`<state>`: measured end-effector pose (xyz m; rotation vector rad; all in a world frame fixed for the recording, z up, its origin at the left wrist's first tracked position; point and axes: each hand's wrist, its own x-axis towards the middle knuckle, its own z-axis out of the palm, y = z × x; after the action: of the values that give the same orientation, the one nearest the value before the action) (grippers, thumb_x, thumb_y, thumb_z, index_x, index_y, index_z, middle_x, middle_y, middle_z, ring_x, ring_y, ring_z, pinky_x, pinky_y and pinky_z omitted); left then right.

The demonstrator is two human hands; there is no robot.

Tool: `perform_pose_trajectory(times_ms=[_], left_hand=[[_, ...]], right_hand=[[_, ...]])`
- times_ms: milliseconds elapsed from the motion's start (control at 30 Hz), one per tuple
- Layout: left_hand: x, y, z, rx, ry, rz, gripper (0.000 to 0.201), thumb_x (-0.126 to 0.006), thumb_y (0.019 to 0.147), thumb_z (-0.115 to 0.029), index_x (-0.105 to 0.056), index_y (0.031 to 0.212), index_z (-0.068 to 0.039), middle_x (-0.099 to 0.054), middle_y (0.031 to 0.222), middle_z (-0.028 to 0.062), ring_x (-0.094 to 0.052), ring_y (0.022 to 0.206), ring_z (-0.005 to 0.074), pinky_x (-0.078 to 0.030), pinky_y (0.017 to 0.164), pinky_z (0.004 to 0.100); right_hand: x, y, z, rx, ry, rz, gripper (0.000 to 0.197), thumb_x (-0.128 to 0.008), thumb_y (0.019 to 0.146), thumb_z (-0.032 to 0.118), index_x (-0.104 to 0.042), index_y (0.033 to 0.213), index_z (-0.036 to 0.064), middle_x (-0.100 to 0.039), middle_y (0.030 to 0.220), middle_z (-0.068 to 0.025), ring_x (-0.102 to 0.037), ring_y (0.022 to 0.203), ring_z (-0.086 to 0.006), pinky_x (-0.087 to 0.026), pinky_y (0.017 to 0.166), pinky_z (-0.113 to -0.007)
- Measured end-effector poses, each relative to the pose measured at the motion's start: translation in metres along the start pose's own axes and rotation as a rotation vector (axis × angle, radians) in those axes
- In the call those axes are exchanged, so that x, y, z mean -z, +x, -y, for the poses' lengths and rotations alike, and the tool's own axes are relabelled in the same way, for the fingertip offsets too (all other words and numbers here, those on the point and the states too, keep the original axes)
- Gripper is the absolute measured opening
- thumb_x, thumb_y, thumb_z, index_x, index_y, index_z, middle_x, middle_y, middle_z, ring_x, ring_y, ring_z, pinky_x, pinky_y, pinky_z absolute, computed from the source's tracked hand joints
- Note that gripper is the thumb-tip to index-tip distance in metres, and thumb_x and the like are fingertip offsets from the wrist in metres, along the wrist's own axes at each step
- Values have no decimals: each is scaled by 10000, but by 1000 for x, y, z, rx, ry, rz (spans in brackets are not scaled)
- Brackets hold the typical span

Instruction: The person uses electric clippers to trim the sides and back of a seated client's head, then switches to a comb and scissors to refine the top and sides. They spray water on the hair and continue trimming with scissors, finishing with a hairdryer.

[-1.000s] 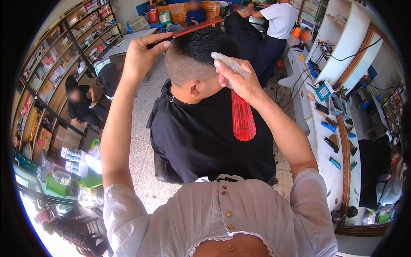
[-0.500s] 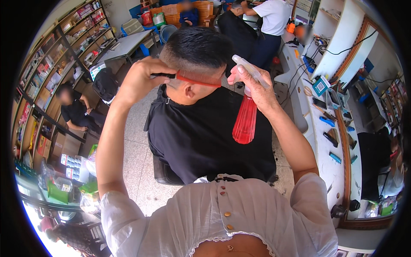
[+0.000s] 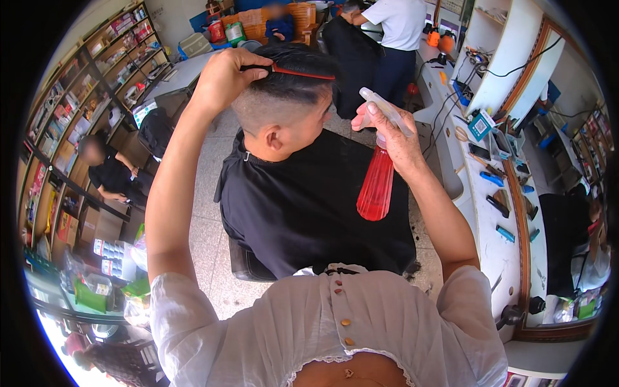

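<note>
A person in a black cape (image 3: 309,206) sits before me, turned to the right, with closely clipped sides and longer dark hair (image 3: 293,64) on top. My left hand (image 3: 225,76) pinches the black handle of a red comb (image 3: 303,73), whose teeth are in the top hair. Out to the right of the person's face, my right hand (image 3: 394,132) is wrapped round the neck of a spray bottle (image 3: 375,187). Its body is red and ribbed, and its trigger head is clear white. The bottle hangs tilted above the cape, touching neither hair nor face.
Along the right runs a white counter (image 3: 480,226) with clippers (image 3: 498,205), a phone (image 3: 479,151) and cables, below a wood-framed mirror (image 3: 522,258). Behind, another person in a white shirt (image 3: 396,26) works on a caped sitter. Shelves (image 3: 71,122) and a seated person (image 3: 113,168) are at left.
My left hand has raised the comb from the side of the head above the ear up into the top hair. The spray bottle has shifted slightly right and down.
</note>
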<state>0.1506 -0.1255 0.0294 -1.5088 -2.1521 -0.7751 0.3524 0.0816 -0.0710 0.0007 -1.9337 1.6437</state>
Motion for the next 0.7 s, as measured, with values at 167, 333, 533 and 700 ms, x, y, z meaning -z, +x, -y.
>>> perform_pose_trajectory(times_ms=[167,333,533,700], left_hand=[[-1,18,6,24,75,-19,230,-673,785,-178,-682,996,-89,-668,904,123,-648,810,229,-484,746,306],[-2,32,14,98,204,-135,223,-666,781,-211,-688,978,-109,-671,874,115,-645,834,256,-490,747,331],[0,8,-28,-105,-70,-35,208,-692,734,-155,-692,936,-106,-659,870,108,-622,831,283,-488,740,352],[5,-6,-46,-191,223,193,169,-682,718,-132,-695,881,-87,-646,860,109,-607,829,295,-480,741,366]], right_hand=[[-2,-3,6,-34,27,-7,495,-560,881,384,-552,1125,-47,-642,808,-93,-604,771,-115,-398,594,-190],[-2,-3,6,-20,19,-15,484,-557,882,390,-567,1097,-44,-644,804,-89,-587,735,-86,-359,527,-174],[8,-7,12,-73,34,-8,483,-550,885,394,-571,1073,-50,-644,797,-85,-590,733,-86,-341,503,-173],[4,4,1,5,59,39,474,-561,876,397,-578,1038,-48,-644,789,-88,-618,736,-113,-355,517,-185]])
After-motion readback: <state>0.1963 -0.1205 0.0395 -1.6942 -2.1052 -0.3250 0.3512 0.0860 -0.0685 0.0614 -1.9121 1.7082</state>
